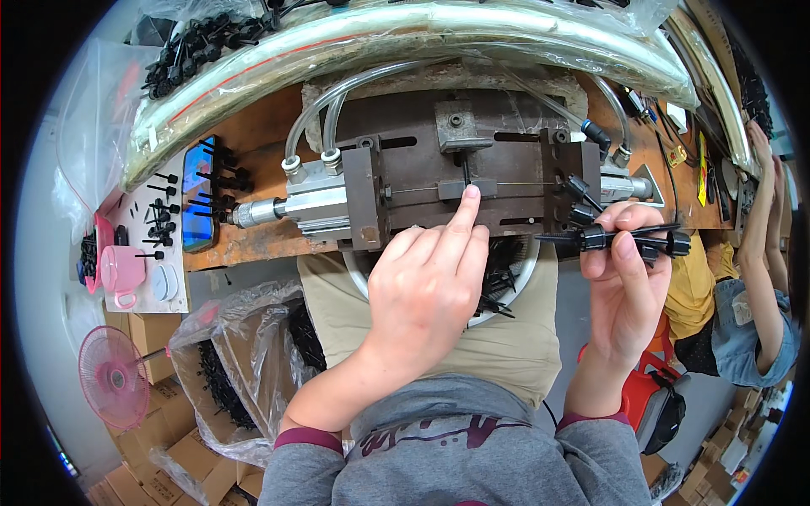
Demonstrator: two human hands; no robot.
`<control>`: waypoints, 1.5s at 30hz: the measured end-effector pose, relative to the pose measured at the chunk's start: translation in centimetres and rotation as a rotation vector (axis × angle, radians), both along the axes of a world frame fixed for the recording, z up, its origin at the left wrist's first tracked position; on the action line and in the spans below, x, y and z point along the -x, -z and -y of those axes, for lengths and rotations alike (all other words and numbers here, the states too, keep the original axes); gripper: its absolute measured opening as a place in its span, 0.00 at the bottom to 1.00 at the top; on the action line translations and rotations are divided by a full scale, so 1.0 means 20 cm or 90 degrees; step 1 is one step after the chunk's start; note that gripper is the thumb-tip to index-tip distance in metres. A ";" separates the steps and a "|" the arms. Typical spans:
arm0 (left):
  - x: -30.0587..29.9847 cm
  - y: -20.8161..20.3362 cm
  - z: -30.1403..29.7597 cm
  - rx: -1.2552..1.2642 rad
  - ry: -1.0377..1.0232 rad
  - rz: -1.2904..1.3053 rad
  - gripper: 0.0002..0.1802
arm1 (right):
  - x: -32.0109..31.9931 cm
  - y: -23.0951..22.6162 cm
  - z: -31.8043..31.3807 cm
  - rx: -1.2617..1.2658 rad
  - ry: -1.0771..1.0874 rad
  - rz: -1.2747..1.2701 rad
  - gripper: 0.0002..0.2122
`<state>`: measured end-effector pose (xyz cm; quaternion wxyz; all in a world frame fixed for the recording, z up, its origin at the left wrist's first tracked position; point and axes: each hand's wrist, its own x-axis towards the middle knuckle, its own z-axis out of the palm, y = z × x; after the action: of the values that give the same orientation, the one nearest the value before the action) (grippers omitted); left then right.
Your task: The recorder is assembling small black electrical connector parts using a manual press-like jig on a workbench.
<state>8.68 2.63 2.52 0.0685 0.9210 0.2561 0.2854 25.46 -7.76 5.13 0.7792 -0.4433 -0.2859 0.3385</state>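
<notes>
My left hand (pixel 430 282) reaches over a dark metal fixture (pixel 413 173) with its index finger stretched out. That fingertip touches a small dark block (pixel 453 191) in the fixture's middle, beside a thin black stem (pixel 466 169); the thumb is hidden. Between the thumb and fingers of my right hand (pixel 629 291) is a bunch of black plastic pieces (pixel 593 238) with round ribbed heads and thin stems. This hand is closed on them, near the fixture's right end. Silver pneumatic cylinders (pixel 316 207) flank the fixture, with a thin rod running toward the block.
Clear hoses (pixel 337 97) arch behind the fixture, before a long plastic-wrapped bundle (pixel 405 38). A phone (pixel 199 194) and loose black pieces lie at left, near a pink cup (pixel 121 268). A lined box (pixel 245 354) and pink fan (pixel 114 377) stand below. Another person's arm (pixel 764 253) shows at right.
</notes>
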 end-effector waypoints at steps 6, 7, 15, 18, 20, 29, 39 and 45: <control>0.01 0.00 0.00 0.038 -0.005 0.015 0.14 | 0.02 0.00 0.01 0.007 0.024 0.048 0.09; 0.01 0.00 0.00 0.036 -0.008 0.012 0.14 | 0.02 0.00 0.01 0.013 0.014 0.038 0.09; 0.00 0.00 -0.02 0.005 0.027 0.031 0.09 | 0.03 -0.01 0.01 0.029 -0.023 -0.014 0.08; 0.01 -0.02 -0.01 0.036 -0.012 0.005 0.14 | 0.05 0.00 0.00 0.063 -0.022 0.004 0.07; 0.01 -0.03 -0.01 0.051 -0.008 0.003 0.14 | 0.05 0.01 0.00 0.093 -0.023 -0.003 0.07; 0.06 -0.11 0.00 0.204 0.240 0.246 0.21 | 0.10 0.02 0.01 0.162 -0.122 -0.031 0.07; 0.15 -0.15 0.05 0.270 0.180 0.237 0.21 | 0.07 0.04 0.02 0.118 -0.107 -0.051 0.08; 0.07 0.01 0.02 0.194 0.043 0.169 0.16 | 0.08 0.04 0.02 0.054 -0.010 0.039 0.06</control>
<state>7.31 2.15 2.23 0.2495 0.8624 0.2539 0.3598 23.85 -8.12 4.27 0.7480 -0.4837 -0.2985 0.3426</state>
